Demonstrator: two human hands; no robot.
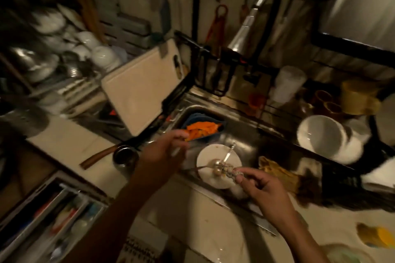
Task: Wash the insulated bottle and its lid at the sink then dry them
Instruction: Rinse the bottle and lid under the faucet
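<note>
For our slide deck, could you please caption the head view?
Right hand holds the lid by its braided cord above a plate in the sink; left hand grips a slim utensil.

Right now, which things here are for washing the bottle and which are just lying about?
For the job: open bottle on the counter; lid, its cord pinched by the right hand; sink.
Lying about: plate, spoon, cutting board, knife, white bowl; the left hand grips a thin utensil.
</note>
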